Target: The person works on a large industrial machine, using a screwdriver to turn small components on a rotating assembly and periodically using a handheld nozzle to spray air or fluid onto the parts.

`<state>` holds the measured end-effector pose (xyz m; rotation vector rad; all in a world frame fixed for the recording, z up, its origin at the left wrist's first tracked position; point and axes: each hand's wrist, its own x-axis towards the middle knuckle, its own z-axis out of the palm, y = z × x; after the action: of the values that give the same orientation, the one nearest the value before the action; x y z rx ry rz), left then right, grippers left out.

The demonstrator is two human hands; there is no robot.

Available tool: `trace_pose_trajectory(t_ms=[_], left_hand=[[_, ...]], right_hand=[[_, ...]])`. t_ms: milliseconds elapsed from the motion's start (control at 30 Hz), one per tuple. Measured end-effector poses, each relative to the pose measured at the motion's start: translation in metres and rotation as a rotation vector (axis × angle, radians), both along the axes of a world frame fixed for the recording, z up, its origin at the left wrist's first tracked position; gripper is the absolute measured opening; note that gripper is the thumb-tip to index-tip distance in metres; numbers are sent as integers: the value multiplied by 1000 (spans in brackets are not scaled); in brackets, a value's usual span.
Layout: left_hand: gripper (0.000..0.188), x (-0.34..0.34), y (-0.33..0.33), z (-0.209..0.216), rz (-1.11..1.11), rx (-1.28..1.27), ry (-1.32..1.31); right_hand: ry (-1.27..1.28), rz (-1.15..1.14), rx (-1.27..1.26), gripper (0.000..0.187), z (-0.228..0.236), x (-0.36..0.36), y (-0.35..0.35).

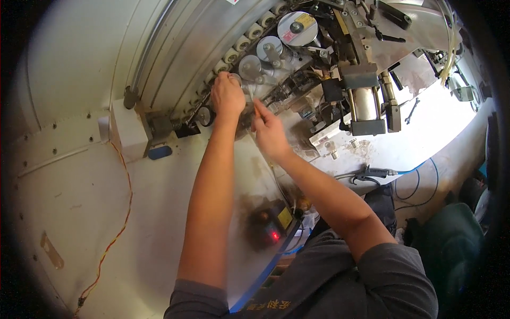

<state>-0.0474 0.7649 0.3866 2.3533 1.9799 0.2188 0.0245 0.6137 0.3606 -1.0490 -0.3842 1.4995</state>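
My left hand [228, 95] reaches into the machine, its fingers curled round the edge of a small metal roller [236, 79]. Just to its right, my right hand [270, 133] grips a thin tool with an orange handle [257, 111]. The tool's narrow pale end points up beside the roller; its exact kind does not show. Beyond the hands sit a grey metal disc [249, 67], a second disc [268, 49] and a larger white disc [297, 28] with labels. My left fingertips are partly hidden.
A row of white rollers [243, 43] runs along the far metal wall. To the right stands a pneumatic cylinder [365, 104]. An air gun [372, 173] with a blue hose lies nearer. A black box [272, 226] with a red display sits below my forearms. Twisted wires [126, 212] cross the left panel.
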Motion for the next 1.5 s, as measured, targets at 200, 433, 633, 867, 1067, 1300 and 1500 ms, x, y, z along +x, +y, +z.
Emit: trace_pose_trajectory(t_ms=[200, 433, 633, 867, 1067, 1300, 1500], left_hand=[[33, -1, 2, -3, -5, 17, -29], [34, 6, 0, 4, -4, -37, -5], [35, -5, 4, -7, 8, 9, -24], [33, -3, 2, -3, -65, 16, -8], [33, -2, 0, 2, -45, -7, -35], [33, 0, 3, 0, -61, -18, -62], [33, 1, 1, 4, -62, -15, -72]], right_hand=[[73, 43, -20, 58, 2, 12, 5], [104, 1, 16, 62, -17, 2, 0], [72, 120, -89, 59, 2, 10, -6], [41, 22, 21, 60, -1, 8, 3], [52, 94, -19, 61, 4, 20, 2], [53, 48, 25, 61, -12, 6, -8], [106, 48, 15, 62, -6, 8, -7]])
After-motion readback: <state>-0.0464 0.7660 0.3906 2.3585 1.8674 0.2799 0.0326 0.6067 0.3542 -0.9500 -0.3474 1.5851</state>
